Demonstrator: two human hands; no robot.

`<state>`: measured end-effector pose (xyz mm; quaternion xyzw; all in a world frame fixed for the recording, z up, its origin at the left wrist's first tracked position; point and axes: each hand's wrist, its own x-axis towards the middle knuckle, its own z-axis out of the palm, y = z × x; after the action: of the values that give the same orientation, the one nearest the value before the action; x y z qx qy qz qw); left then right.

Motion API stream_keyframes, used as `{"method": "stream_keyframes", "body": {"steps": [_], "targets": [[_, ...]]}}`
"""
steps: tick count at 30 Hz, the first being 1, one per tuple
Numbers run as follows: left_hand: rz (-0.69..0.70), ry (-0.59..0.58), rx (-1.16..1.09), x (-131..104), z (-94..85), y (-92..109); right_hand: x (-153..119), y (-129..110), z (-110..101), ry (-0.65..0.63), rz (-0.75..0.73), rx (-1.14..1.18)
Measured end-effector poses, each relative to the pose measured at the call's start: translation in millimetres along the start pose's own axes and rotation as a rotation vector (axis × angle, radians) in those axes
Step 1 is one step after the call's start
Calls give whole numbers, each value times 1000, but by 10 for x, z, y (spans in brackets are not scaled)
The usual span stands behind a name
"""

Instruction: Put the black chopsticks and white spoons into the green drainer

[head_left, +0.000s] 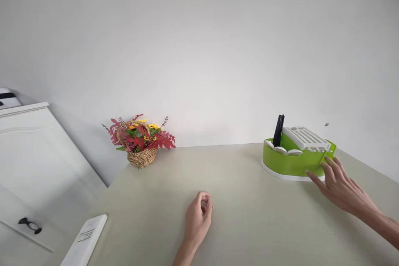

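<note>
A green and white utensil rack [291, 164] stands at the right of the table, with a slotted white knife-block top [307, 138] at its right. Black chopsticks [278, 131] stand upright in its left part, behind several white scalloped rim pieces [280, 150]. My right hand [339, 185] is at the rack's near right end, fingers outstretched and apart. The fingertips meet or nearly meet the green wall; contact is hard to judge. My left hand [198, 218] rests over the middle front of the table, fingers curled in towards the thumb, with nothing visible in them.
A wicker basket [141, 158] of red and yellow artificial flowers stands at the back left of the pale table [237, 199]. A white oblong item with printed text [85, 239] lies at the front left edge. Beyond that edge is a white cabinet [40, 166]; a wall rises behind.
</note>
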<state>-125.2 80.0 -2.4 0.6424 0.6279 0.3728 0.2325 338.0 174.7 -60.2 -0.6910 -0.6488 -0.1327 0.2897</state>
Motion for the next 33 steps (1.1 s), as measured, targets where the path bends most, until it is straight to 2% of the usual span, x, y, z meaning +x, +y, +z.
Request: {"method": "stream_keyframes", "body": {"steps": [3, 5, 7, 10, 13, 18, 22, 27, 33], "targets": [[0, 11, -18, -3, 1, -17, -127, -108, 32, -55, 62, 56], [9, 18, -33, -15, 1, -30, -295, -193, 70, -94, 186, 102], [28, 28, -45, -31, 1, -45, -491, -264, 130, -151, 225, 131], [66, 52, -41, -54, 0, -74, -736, -321, 236, -212, 155, 95], [136, 97, 21, -61, -4, -110, -864, -344, 287, -285, 97, 25], [304, 234, 240, -31, 9, -200, -913, -387, 209, -329, -14, -44], [293, 285, 441, -29, 66, -306, -918, -433, 135, -346, -18, -56], [208, 190, 701, -49, 126, -373, -913, -483, 73, -353, -7, -53], [125, 45, 825, -67, 126, -260, -909, -530, 25, -362, 12, -42]]}}
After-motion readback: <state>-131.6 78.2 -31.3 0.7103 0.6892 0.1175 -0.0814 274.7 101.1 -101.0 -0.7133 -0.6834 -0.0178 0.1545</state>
